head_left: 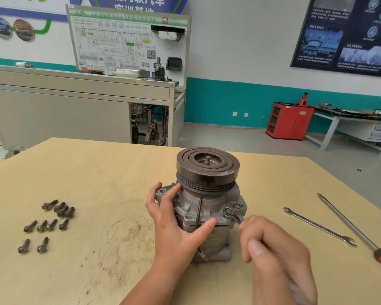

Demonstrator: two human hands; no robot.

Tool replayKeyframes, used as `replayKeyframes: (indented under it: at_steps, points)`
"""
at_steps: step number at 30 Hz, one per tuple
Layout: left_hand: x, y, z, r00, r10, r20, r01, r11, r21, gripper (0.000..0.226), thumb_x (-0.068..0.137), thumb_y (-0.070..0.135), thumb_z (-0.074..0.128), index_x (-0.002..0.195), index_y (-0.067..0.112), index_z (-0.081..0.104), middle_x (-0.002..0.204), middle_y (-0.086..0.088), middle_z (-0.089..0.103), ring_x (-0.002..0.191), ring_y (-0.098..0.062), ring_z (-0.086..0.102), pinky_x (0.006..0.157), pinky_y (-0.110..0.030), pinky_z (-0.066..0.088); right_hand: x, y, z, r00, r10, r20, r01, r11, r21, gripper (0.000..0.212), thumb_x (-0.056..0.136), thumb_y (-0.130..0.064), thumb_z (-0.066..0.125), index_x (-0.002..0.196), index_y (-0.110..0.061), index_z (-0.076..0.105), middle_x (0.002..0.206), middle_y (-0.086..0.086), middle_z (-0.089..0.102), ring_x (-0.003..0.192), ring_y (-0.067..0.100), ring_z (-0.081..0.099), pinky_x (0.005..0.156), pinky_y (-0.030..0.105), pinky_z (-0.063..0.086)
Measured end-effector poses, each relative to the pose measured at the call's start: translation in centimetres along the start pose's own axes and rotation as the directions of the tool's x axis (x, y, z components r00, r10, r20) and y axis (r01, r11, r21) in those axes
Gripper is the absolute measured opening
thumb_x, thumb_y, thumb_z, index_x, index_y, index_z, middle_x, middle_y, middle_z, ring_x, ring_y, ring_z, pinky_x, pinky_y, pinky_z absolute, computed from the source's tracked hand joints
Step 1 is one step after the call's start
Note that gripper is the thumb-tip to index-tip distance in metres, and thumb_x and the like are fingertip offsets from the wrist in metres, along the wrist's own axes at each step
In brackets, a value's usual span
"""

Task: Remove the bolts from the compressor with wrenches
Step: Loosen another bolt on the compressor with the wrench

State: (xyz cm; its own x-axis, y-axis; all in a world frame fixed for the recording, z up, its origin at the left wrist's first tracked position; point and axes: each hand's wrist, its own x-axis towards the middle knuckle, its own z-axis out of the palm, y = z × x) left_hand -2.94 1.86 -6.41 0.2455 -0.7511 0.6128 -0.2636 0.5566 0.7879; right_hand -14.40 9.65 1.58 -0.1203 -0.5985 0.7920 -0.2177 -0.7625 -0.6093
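Two hands were nearest: the right hand (273, 245) had its fingers curled tight round the handle of a wrench (233, 216), whose ring end sat against the flange of the compressor (207, 194) at about 4 o'clock. The left hand (174, 221) gripped the compressor from 9 o'clock, fingers spread over the housing, thumb pressed on the front flange. The compressor stood upright on the desk (97, 172), pulley uppermost. Ten loose bolts (51, 224) lay well apart at 9 o'clock; a spare wrench (319, 226) and a screwdriver (350, 223) lay at 3 o'clock.
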Motion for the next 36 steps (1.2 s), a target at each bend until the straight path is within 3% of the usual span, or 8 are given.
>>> replayKeyframes:
  at_steps: [4, 9, 14, 18, 26, 28, 33, 36]
  points:
    - [-0.1, 0.0, -0.1, 1.000, -0.011, 0.005, 0.011, 1.000, -0.009, 0.076, 0.051, 0.058, 0.073, 0.119, 0.044, 0.042, 0.143, 0.014, 0.013, 0.131, 0.009, 0.021, 0.093, 0.003, 0.025, 4.1, 3.2, -4.1, 0.960, 0.246, 0.138, -0.277, 0.741, 0.611, 0.021, 0.069, -0.029, 0.056, 0.051, -0.025, 0.045, 0.047, -0.011, 0.033, 0.044, 0.012, 0.028, 0.057, 0.022, 0.038]
    - [-0.1, -0.1, 0.0, 1.000, -0.014, 0.001, 0.014, 1.000, -0.006, 0.076, 0.051, 0.058, 0.072, 0.119, 0.043, 0.043, 0.142, 0.015, 0.012, 0.132, 0.008, 0.021, 0.093, 0.003, 0.024, 6.2, 8.3, -4.7, 0.760, 0.634, 0.144, -0.396, 0.275, 0.876, 0.019, 0.065, -0.029, 0.039, 0.054, -0.027, 0.024, 0.047, -0.010, 0.008, 0.041, 0.011, 0.007, 0.045, 0.017, 0.036]
    - [0.0, -0.1, 0.0, 1.000, -0.014, 0.003, 0.014, 1.000, -0.001, 0.076, 0.051, 0.059, 0.072, 0.119, 0.046, 0.042, 0.143, 0.014, 0.012, 0.134, 0.003, 0.021, 0.095, 0.002, 0.024, 4.0, 6.1, -5.5, 0.848, 0.495, -0.189, -0.036, 0.410, 0.912, 0.014, 0.060, -0.026, 0.052, 0.053, -0.020, 0.041, 0.043, -0.009, 0.025, 0.038, 0.009, 0.021, 0.057, 0.021, 0.047]
    - [0.0, 0.0, 0.0, 1.000, -0.006, 0.008, 0.006, 1.000, -0.002, 0.076, 0.052, 0.058, 0.073, 0.120, 0.045, 0.041, 0.143, 0.013, 0.013, 0.130, 0.010, 0.023, 0.093, 0.003, 0.025, 1.9, 4.1, -3.5, 0.962, 0.097, -0.254, 0.184, 0.457, 0.870, 0.020, 0.078, -0.016, 0.051, 0.064, -0.003, 0.049, 0.048, -0.003, 0.032, 0.047, 0.014, 0.026, 0.075, 0.023, 0.046]
    - [0.0, -0.1, 0.0, 1.000, 0.010, -0.003, -0.010, 1.000, 0.004, 0.075, 0.052, 0.057, 0.073, 0.119, 0.042, 0.042, 0.143, 0.008, 0.014, 0.129, 0.011, 0.022, 0.093, 0.003, 0.024, -0.6, 2.2, 0.1, 0.983, 0.019, -0.183, 0.020, 0.978, 0.208, 0.015, 0.066, -0.030, 0.054, 0.052, -0.028, 0.051, 0.050, -0.008, 0.037, 0.051, 0.014, 0.037, 0.070, 0.021, 0.038]
    - [0.0, -0.1, 0.0, 1.000, 0.012, -0.004, -0.012, 1.000, 0.005, 0.076, 0.052, 0.057, 0.073, 0.120, 0.040, 0.043, 0.144, 0.005, 0.014, 0.129, 0.011, 0.022, 0.094, 0.002, 0.025, -1.4, 2.4, 0.1, 0.993, -0.080, -0.089, 0.082, 0.997, 0.015, 0.016, 0.072, -0.025, 0.045, 0.056, -0.025, 0.045, 0.053, 0.000, 0.036, 0.052, 0.019, 0.037, 0.069, 0.023, 0.038]
    - [0.0, -0.2, 0.1, 1.000, 0.006, -0.004, -0.006, 1.000, 0.002, 0.075, 0.052, 0.056, 0.073, 0.119, 0.044, 0.042, 0.143, 0.008, 0.014, 0.128, 0.014, 0.022, 0.093, 0.003, 0.024, -0.4, 2.2, -0.8, 0.958, -0.194, -0.214, 0.231, 0.959, 0.165, 0.025, 0.086, -0.042, 0.051, 0.062, -0.037, 0.053, 0.055, -0.011, 0.038, 0.053, 0.006, 0.038, 0.069, 0.023, 0.038]
    - [0.0, -0.2, 0.0, 1.000, 0.007, -0.005, -0.007, 1.000, 0.001, 0.075, 0.052, 0.057, 0.073, 0.119, 0.045, 0.041, 0.143, 0.008, 0.014, 0.129, 0.013, 0.022, 0.093, 0.003, 0.024, -0.5, 1.9, -1.1, 0.957, -0.274, -0.093, 0.285, 0.948, 0.139, 0.032, 0.094, -0.041, 0.043, 0.064, -0.030, 0.046, 0.060, -0.010, 0.038, 0.054, 0.006, 0.038, 0.071, 0.023, 0.038]
